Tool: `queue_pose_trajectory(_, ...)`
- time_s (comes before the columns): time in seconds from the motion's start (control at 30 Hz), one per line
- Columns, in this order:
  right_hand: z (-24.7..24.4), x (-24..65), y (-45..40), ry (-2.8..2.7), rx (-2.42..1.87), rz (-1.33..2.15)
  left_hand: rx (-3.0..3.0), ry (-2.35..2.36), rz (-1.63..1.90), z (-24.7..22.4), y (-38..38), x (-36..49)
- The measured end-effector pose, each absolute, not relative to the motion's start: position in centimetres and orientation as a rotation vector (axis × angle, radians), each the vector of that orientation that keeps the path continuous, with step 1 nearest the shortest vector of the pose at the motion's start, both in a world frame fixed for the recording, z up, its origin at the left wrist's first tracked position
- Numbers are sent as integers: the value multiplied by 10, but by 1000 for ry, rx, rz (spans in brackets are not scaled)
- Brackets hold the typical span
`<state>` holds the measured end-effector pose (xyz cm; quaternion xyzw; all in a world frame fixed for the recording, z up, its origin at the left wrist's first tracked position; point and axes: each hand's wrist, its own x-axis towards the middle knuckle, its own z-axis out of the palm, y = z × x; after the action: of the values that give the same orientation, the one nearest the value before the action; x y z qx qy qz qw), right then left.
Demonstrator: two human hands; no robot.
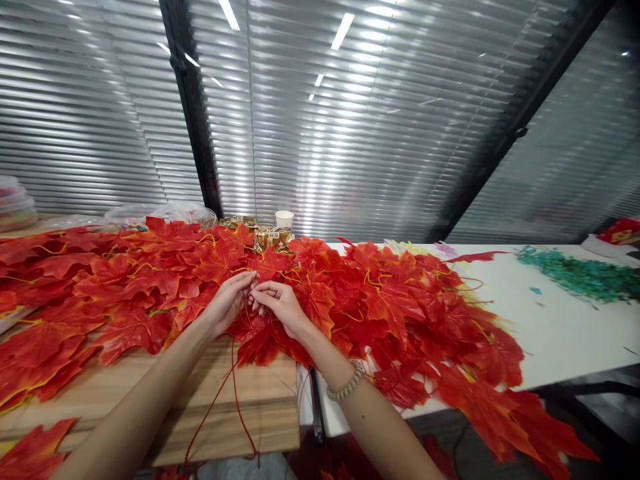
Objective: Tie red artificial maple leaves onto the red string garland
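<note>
My left hand [233,301] and my right hand [280,305] meet over the pile of red artificial maple leaves [390,293]. Both have their fingers closed in a pinch, the fingertips nearly touching. A thin red cord [235,390] runs down from between them, over the front of the wood-grain table [270,413], in long strands past its edge. The part of the cord in the fingers is small and partly hidden. Right below the hands lie more red leaves, with orange edges and yellow stems. A beaded bracelet [345,382] circles my right wrist.
At the back stand a white paper cup [285,219] and gold wrapped packets [273,239]. Plastic containers [15,203] are at the far left. The white table [555,340] carries green foliage [580,273] on the right. Slatted blinds behind glass [320,120] rise beyond the tables.
</note>
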<state>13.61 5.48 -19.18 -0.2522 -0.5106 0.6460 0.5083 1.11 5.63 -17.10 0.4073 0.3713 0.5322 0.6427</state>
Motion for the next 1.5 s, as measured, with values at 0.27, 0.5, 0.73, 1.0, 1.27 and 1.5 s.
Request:
queue_pose_trajectory(0.27, -191, 136, 55, -1217, -609, 1568, 927, 852, 1202, -170, 56, 11)
queue_pose_trajectory(0.5, -190, 136, 54, -1203, -624, 1577, 915, 852, 1214, -173, 58, 10)
queue_pose_trajectory(0.73, -186, 137, 52, -1225, -653, 1574, 958, 822, 1201, -176, 60, 9)
queue_pose_trajectory(1.0, -189, 137, 53, -1233, -646, 1565, 952, 786, 1203, -176, 60, 10)
queue_pose_trajectory(1.27, -190, 136, 54, -1225, -619, 1568, 936, 804, 1215, -175, 59, 10)
queue_pose_trajectory(1.5, -188, 136, 54, -1225, -638, 1561, 938, 798, 1213, -172, 57, 11)
